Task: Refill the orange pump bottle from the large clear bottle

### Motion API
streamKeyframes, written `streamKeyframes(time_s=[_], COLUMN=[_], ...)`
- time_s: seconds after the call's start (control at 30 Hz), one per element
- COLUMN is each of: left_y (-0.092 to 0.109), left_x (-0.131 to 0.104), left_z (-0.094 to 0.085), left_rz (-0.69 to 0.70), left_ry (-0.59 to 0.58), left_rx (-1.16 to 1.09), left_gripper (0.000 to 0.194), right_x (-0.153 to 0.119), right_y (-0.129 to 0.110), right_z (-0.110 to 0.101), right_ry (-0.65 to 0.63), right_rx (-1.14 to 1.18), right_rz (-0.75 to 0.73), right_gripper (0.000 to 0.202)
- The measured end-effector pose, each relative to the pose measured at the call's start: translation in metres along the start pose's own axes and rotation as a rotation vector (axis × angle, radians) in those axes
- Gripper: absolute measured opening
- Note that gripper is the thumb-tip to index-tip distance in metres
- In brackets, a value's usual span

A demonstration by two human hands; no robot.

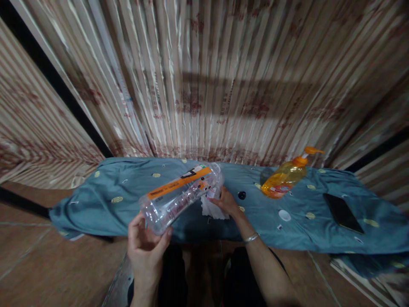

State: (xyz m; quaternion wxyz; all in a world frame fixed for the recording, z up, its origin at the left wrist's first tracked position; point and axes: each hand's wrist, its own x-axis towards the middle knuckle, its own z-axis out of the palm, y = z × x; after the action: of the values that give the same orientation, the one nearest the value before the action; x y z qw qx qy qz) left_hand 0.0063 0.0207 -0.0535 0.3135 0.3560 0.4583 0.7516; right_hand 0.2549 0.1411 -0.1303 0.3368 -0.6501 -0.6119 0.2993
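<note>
My left hand [148, 243] grips one end of a clear plastic bottle [179, 198] with an orange label strip. The bottle is tilted over the cloth, its far end up and to the right. Close to that far end, my right hand [226, 202] has its fingers closed on a crumpled white tissue [212, 208]. Part of the tissue sits behind the bottle, so I cannot tell whether it touches the plastic. A silver bangle circles the right wrist.
Blue-green patterned cloth [128, 217] covers the narrow table. To the right stands an orange pump bottle [283, 177] of yellow liquid, with a black phone [343, 213] lying beyond it. Striped curtains [207, 85] hang behind, and dark metal poles [64, 85] flank the table.
</note>
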Motion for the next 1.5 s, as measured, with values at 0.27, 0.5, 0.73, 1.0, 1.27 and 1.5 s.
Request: streamKeyframes(time_s=[0.27,0.5,0.73,1.0,1.27,1.5], left_y=[0.0015,-0.0004,0.0013,-0.0005,0.0001,0.0002], left_x=[0.0032,0.0029,0.0031,0.0010,-0.0012,-0.0021], left_z=[0.0026,0.0004,0.0008,0.0005,0.0009,0.0025], left_rz=[0.031,0.031,0.019,0.017,0.028,0.026], left_ry=[0.008,0.032,0.046,0.058,0.072,0.085], left_rx=[-0.014,0.001,0.002,0.036,0.038,0.019], left_gripper=[0.068,0.068,0.070,0.074,0.075,0.074], right_x=[-0.0004,0.0000,0.0009,0.0010,-0.0002,0.0004], right_y=[0.0025,0.0030,0.0023,0.0047,0.0031,0.0097], right_z=[0.0005,0.0010,0.0010,0.0035,0.0024,0.0046], right_ry=[0.013,0.006,-0.010,0.018,0.012,0.021], right_rx=[0.016,0.022,0.015,0.017,-0.002,0.023], right_rz=[-0.032,-0.023,-0.027,-0.049,-0.007,-0.053], right_gripper=[0.050,0.047,0.053,0.052,0.046,0.043])
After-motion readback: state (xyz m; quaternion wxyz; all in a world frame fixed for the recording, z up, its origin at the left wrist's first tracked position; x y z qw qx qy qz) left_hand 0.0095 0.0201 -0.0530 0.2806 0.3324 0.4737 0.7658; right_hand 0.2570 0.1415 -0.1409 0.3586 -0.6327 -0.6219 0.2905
